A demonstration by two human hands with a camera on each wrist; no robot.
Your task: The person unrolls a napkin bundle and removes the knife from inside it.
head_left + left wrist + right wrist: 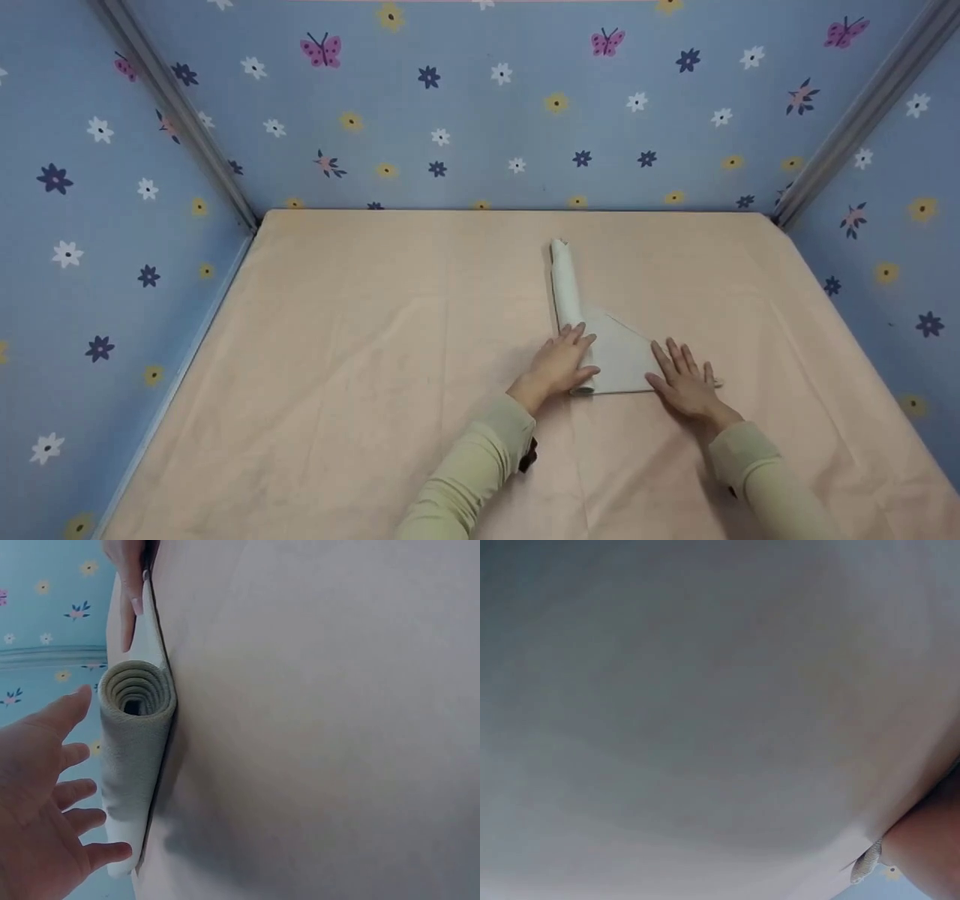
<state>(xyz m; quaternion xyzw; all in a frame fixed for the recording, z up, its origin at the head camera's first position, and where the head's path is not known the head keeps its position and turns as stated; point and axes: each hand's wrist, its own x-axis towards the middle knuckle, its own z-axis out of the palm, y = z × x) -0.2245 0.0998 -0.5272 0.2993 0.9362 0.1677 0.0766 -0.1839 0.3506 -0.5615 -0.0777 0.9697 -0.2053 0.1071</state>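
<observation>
A pale, thick fabric mat is partly wound into a tight roll (566, 281), its spiral end facing the camera in the left wrist view (135, 765). From the roll, a flat flap (619, 352) with a slanted far edge spreads to the right. My left hand (559, 364) rests over the near part of the roll, fingers extended; the left wrist view has its fingers spread beside the roll. My right hand (686, 386) lies with straight fingers on the flap's right end, covering it. A small light tip (718, 382) pokes out beyond this hand.
A pinkish cloth (337, 337) with creases covers the table. Blue panels (480, 112) with flowers and butterflies stand at the back and both sides, joined by grey corner posts (180, 112). The right wrist view is mostly a blurred pale surface (690, 705).
</observation>
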